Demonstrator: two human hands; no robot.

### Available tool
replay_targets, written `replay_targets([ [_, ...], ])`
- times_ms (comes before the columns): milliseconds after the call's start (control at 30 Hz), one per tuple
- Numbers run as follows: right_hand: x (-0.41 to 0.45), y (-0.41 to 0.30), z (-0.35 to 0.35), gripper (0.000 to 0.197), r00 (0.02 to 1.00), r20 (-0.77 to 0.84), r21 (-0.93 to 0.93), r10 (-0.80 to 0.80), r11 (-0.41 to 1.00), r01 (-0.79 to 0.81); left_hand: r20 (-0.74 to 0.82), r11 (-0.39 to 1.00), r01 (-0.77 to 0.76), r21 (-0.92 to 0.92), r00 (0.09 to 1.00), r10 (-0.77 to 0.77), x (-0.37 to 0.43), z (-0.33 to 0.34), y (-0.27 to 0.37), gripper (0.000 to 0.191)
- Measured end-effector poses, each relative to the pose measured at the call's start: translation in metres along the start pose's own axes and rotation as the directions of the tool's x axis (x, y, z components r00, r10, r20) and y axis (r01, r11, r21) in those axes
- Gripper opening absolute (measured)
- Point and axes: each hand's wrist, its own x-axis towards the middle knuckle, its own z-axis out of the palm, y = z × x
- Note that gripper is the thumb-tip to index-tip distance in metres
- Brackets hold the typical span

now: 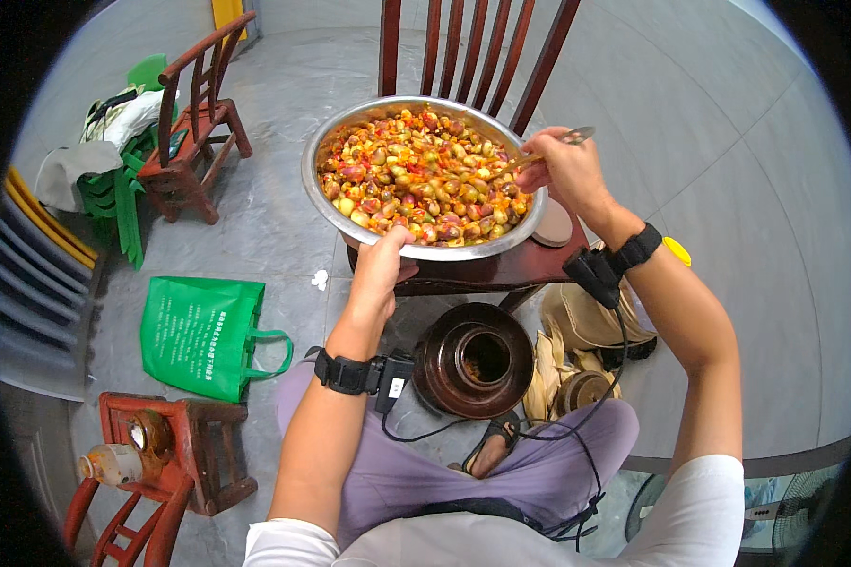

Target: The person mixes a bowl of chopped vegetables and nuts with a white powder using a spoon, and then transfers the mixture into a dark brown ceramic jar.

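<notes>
A wide metal basin point(310, 186) stands on the seat of a dark wooden chair point(461, 273), filled with small roundish pieces, yellow, green and purplish, mixed with chopped red and orange bits point(425, 177). My left hand point(381, 266) grips the basin's near rim, thumb on top. Over the basin's right side, my right hand point(564, 166) holds a metal spoon point(514, 166); its far end is down among the pieces. Below the chair, between my legs, a brown glazed jar point(474, 361) stands with its mouth uncovered and some bits inside it.
Dried corn husks point(542, 375) and a brown lid point(583, 393) lie right of the jar, near a beige bag point(574, 312). A round disc point(553, 223) rests on the seat. Leftward are a green bag point(198, 337) and a red wooden chair point(184, 418) bearing jars. Cables hang from both wrists.
</notes>
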Motion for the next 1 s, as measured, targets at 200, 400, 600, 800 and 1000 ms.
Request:
replay_targets([
  [200,0.005,-0.014,0.001,0.02,0.996,-0.072,0.061,-0.046,0.997,0.051,0.038,1.0,0.023,-0.003,0.999,-0.023,0.005,-0.002,-0.003,0.026],
  [400,-0.022,-0.011,0.007,0.016,0.867,0.063,-0.271,-0.494,0.828,0.491,0.023,1.0,0.011,0.001,1.0,-0.011,0.001,-0.001,-0.001,0.025],
  [600,-0.019,-0.005,0.0,0.008,0.619,0.352,-0.508,-0.702,0.412,0.757,0.021,1.0,-0.002,-0.003,1.0,0.002,0.0,0.0,-0.001,0.023],
  [800,0.016,0.014,0.002,0.014,0.536,0.508,-0.566,-0.674,0.207,0.798,0.049,1.0,0.016,0.014,0.999,-0.017,0.001,-0.003,-0.001,0.018],
  [1000,0.05,0.042,0.022,0.015,0.628,0.623,-0.596,-0.466,0.237,0.767,0.041,1.0,0.013,-0.01,0.999,-0.013,0.002,-0.002,-0.001,0.018],
])
